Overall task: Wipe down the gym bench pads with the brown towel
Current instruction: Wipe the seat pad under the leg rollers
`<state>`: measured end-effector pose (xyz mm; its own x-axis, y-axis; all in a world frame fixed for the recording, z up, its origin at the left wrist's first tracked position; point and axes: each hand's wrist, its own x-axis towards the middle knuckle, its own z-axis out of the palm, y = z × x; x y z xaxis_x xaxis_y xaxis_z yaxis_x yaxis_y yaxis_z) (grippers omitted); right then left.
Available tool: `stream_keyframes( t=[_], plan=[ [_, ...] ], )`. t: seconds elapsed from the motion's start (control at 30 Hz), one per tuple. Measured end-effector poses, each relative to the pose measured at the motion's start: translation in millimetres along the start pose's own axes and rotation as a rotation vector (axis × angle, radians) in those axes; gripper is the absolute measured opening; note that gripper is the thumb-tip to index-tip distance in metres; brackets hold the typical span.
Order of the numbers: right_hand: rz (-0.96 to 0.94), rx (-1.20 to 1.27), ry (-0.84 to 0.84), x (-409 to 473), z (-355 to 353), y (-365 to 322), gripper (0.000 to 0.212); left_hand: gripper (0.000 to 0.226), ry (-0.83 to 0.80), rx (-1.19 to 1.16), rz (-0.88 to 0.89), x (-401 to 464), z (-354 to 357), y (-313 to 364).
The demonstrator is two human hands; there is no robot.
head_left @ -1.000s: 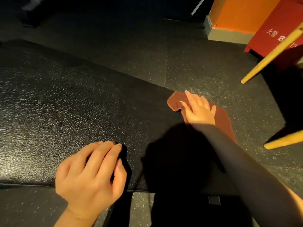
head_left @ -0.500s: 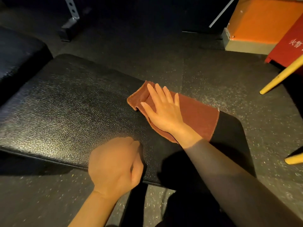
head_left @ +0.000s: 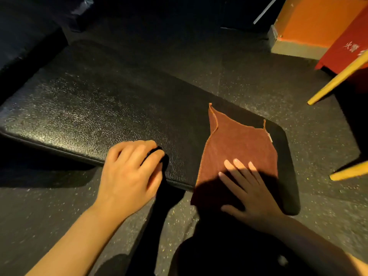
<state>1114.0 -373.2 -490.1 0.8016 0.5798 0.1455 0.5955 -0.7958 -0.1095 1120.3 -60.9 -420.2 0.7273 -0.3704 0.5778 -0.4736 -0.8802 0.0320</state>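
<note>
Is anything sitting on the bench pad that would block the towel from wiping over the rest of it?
Only the left hand, resting on the bench pad's near edge beside the brown towel. The right hand presses flat on the towel.

The flat black textured vinyl bench pad (head_left: 103, 108) is lying across the dark speckled rubber floor (head_left: 249, 80). The brown rectangular cloth towel (head_left: 237, 144) is lying on the pad's right end, its near edge hanging over the front rim. The right hand (head_left: 253, 198) is resting on the towel's near part. The left hand (head_left: 129, 176) is resting on the pad's front edge, left of the towel. Two yellow slanted bars (head_left: 338, 80) are standing at the right, beyond the pad.
</note>
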Motion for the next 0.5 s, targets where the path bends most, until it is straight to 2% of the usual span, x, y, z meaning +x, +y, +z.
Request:
stream_keyframes(
  t=[0.17, 0.37, 0.5],
  plan=[
    [-0.150, -0.104, -0.083, 22.3, -3.1, 1.5, 0.076, 0.032, -0.089, 0.013, -0.021, -9.6, -27.3, -17.2],
    [-0.207, -0.146, 0.106, 105.1, -6.7, -88.1, 0.085, 0.027, -0.118, 0.049, -0.106, -23.2, -54.6, -48.8],
    [-0.184, -0.050, 0.179, 153.9, -12.4, -142.8, 0.104, 0.026, -0.012, 0.004, -0.300, -42.4, -80.3, -78.3]
  ],
)
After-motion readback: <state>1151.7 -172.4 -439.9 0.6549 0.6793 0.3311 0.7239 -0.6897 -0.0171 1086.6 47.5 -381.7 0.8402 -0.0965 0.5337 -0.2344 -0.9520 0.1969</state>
